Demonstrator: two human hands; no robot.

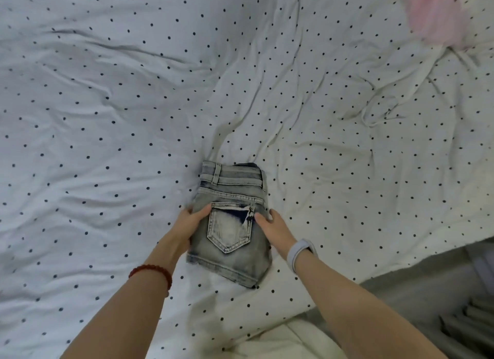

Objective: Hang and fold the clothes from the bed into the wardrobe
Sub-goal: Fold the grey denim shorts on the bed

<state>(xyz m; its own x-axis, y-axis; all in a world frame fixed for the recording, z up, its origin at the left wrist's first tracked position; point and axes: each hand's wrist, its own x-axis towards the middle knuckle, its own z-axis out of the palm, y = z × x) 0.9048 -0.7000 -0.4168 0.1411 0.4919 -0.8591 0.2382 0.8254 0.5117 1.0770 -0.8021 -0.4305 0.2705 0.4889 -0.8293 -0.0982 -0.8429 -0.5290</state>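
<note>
Overhead, the bed (133, 104) fills nearly the whole head view: a white sheet with small dark dots, heavily creased, with long wrinkles running toward the middle. Its edge crosses the near right corner, and a grey surface (417, 292) shows beyond it.

Far right corner: a pink garment (438, 16), blurred; what kind of garment cannot be told.

Near centre: folded denim shorts (232, 219), pale washed blue, lying on the sheet. Waistband and belt loop at the far end, hem at the near end. One back pocket (230, 229) faces up, with a dark patch at its far right corner.

Both forearms enter from the near edge and meet at the shorts.

Left hand (187, 225): grips the left edge of the shorts, thumb on top beside the pocket, fingers curled down around the edge and mostly hidden.

Right hand (272, 227): holds the right edge, thumb laid on the denim beside the pocket; the fingers seem to wrap the side, though only a dark fingernail shows there.

Left wrist: a red beaded bracelet (152, 271). Right wrist: a white band (299, 253).
</note>
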